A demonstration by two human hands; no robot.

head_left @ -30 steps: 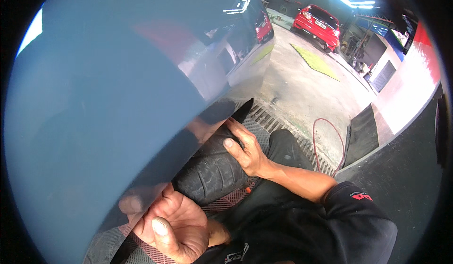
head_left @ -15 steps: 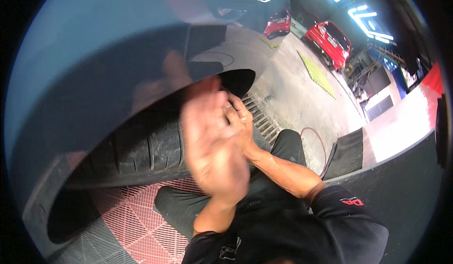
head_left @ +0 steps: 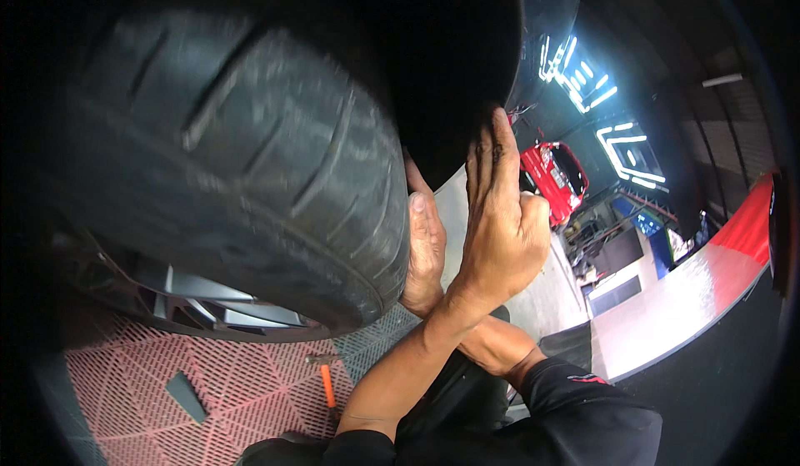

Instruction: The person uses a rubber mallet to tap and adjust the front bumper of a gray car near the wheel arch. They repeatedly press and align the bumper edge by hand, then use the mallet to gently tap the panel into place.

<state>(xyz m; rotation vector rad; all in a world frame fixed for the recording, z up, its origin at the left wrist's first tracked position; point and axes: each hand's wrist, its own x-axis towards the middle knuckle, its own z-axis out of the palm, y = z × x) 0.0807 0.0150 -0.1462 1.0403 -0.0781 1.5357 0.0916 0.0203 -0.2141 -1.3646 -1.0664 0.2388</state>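
A large black tyre (head_left: 275,166) on a silver-spoked wheel (head_left: 225,304) fills the left of the head view, under a dark wheel arch (head_left: 458,41). My arms cross at the wrists. My left hand (head_left: 507,224) is raised at the arch's edge, fingers straight and together, their tips touching or close to the dark rim; nothing shows in it. Behind it, my right hand (head_left: 426,254) stands upright beside the tyre's tread, fingers extended upward. The tips of its fingers are lost behind the tyre and in shadow. I cannot tell whether it touches the tyre.
On the red and grey grated floor (head_left: 225,366) lie an orange-handled hammer (head_left: 327,383) and a dark wedge-shaped block (head_left: 186,397). A red and white panel (head_left: 667,312) slants along the right. Further back stands a red car (head_left: 552,183) under bright ceiling lights (head_left: 632,156).
The view has moved in closer to the tyre and wheel. My left hand, blurred before, is now raised straight at the arch's edge. My right hand's fingers, curled earlier, are now extended beside the tyre.
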